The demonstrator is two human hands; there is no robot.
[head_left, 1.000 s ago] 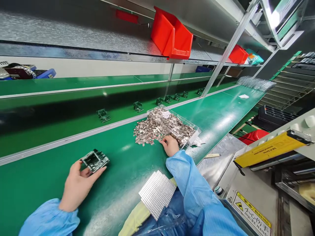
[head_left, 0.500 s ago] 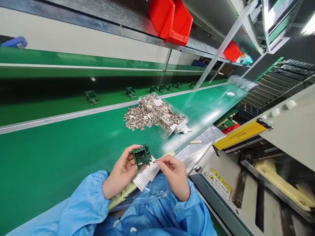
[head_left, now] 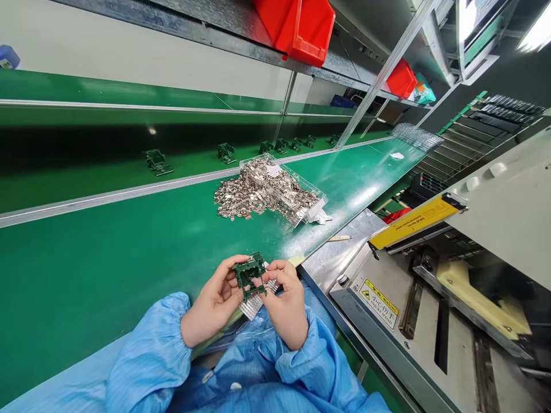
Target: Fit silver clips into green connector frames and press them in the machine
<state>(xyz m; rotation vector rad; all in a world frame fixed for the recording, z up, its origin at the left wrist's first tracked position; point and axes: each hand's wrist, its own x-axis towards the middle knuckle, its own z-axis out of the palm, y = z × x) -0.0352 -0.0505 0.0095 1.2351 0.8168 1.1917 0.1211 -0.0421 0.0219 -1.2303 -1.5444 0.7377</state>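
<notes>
A small green circuit board with cut-out openings is held up in front of my body. My left hand grips its left side, thumb below and fingers behind. The fingers of my right hand are closed on the board's right edge, with a fingertip showing in the opening. Whether a small part is pinched there too is hidden. Under the board, a ribbed, silvery-white strip pack lies over my lap, partly covered by both hands.
A heap of small metal pieces spills from a clear tray on the green bench. Several green boards stand along the back strip. At right is a machine with a warning label. Red bins sit on the shelf above.
My right hand has moved left, from beside the strip pack onto the board's right edge. The small thin piece at its fingertips no longer shows. The view has shifted slightly.
</notes>
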